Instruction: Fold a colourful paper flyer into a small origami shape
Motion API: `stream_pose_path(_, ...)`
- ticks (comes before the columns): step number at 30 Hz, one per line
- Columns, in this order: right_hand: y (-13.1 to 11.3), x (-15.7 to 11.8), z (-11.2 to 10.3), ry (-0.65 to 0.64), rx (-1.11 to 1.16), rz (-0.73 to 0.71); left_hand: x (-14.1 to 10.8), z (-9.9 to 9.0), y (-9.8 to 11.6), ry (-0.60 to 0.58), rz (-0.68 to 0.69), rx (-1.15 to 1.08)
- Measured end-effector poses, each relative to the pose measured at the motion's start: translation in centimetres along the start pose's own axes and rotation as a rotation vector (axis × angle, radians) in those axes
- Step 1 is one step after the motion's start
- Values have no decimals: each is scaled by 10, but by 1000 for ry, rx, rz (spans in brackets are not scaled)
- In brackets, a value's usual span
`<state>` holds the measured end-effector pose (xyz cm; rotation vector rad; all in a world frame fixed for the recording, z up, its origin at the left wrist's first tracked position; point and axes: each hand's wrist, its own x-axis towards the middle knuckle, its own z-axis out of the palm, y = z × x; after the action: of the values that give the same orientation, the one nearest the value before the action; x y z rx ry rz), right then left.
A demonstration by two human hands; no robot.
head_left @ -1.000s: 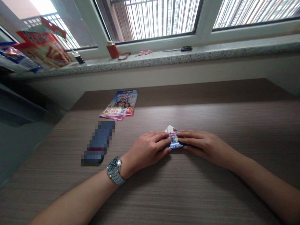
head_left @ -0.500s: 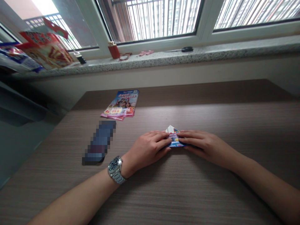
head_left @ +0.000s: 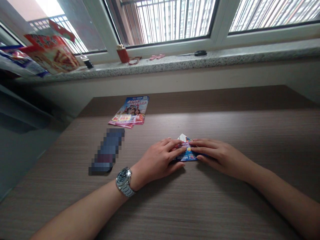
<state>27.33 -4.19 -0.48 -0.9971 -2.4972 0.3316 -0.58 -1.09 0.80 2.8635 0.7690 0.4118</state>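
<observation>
A small folded sheet of printed paper (head_left: pixel 189 155), blue and purple with a white pointed top, lies on the brown table. My left hand (head_left: pixel 161 156), with a metal watch at the wrist, rests its fingers on the paper's left part; its thumb is spread out below, near the lower edge. From the other side my right hand (head_left: pixel 217 154) lays its outstretched fingers on the paper's right part, the thumb at the lower right edge. Both hands cover the paper's sides, so its full outline is hidden.
Printed flyers (head_left: pixel 132 110) lie at the table's back left, with a blurred dark phone-like object (head_left: pixel 107 151) in front of them. The stone windowsill (head_left: pixel 170 65) holds snack bags, a red container (head_left: pixel 122 55), pink items and scissors (head_left: pixel 200 53).
My left thumb has moved away from the paper's lower edge, and the left index finger reaches farther across it. More of the paper's blue lower part shows. The right hand has barely moved.
</observation>
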Motion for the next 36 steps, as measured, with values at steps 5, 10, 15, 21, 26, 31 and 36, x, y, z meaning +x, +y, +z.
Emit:
stream_pose_path(5,3,-1,2,-3,-2,2,1,-1,2,-25,-3,-9)
stream_pose_path(10,5,-3,4,-17,-9,4,1,0,1,-1,20,-13)
stream_pose_path(15,6,-4,4,-4,-25,-14,2,1,0,31,33,-11)
stream_pose_path(21,2,-3,0,-6,-17,-36,3,-1,-1,34,29,-16)
stream_pose_path(26,3,-2,1,7,-3,-40,3,-3,-1,34,5,-47)
stream_pose_path(31,3,-2,0,74,69,-14,1,-2,-2,38,-2,-90)
stream_pose_path(36,2,-4,-4,129,144,84,0,3,-9,117,-16,-96)
